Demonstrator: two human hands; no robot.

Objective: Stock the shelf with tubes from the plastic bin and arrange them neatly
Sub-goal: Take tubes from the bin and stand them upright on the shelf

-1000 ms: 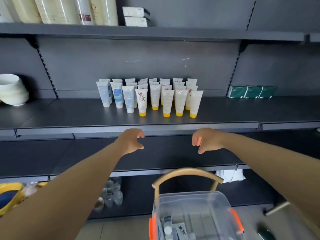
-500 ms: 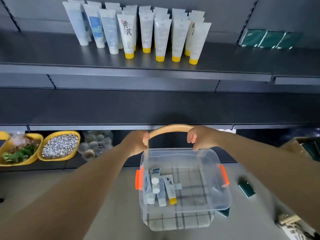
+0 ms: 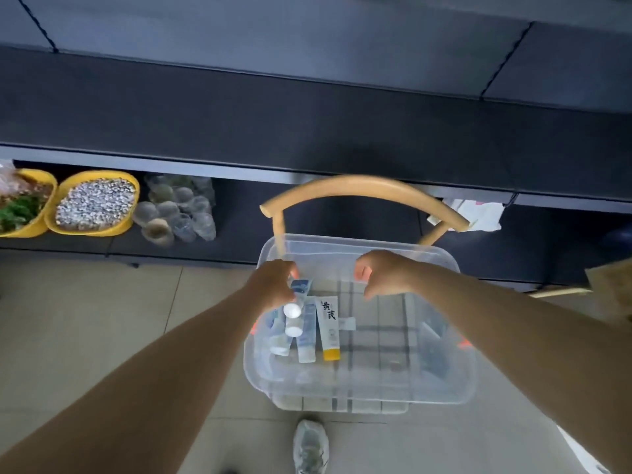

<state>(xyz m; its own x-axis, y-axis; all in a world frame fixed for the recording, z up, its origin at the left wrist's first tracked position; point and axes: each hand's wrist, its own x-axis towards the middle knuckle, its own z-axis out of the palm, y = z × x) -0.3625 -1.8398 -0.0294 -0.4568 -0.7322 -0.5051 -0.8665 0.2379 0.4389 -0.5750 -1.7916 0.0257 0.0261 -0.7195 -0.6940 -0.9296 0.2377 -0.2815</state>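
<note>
A clear plastic bin [image 3: 458, 381] with orange latches sits on a chair below me. Inside, at its left, lie a few tubes: a white tube with a yellow cap [image 3: 329, 328] and blue-and-white tubes [image 3: 306, 340] with white caps. My left hand [image 3: 273, 283] is inside the bin, fingers closed on the top end of a blue-and-white tube [image 3: 298, 295], its white cap pointing toward me. My right hand [image 3: 384, 273] hovers over the bin's middle, fingers curled, holding nothing. The dark shelf [image 3: 307, 124] runs across the top of the view; its stocked tubes are out of sight.
The chair's curved wooden backrest [image 3: 362, 188] arches behind the bin. On the lowest shelf at left stand two yellow bowls [image 3: 94, 203] and a pack of clear cups [image 3: 178, 210]. My shoe [image 3: 311, 446] rests on the tiled floor.
My view has dropped from the shelf to the bin. Both hands came down past the chair's backrest into the bin, and my left hand closed on a blue-and-white tube.
</note>
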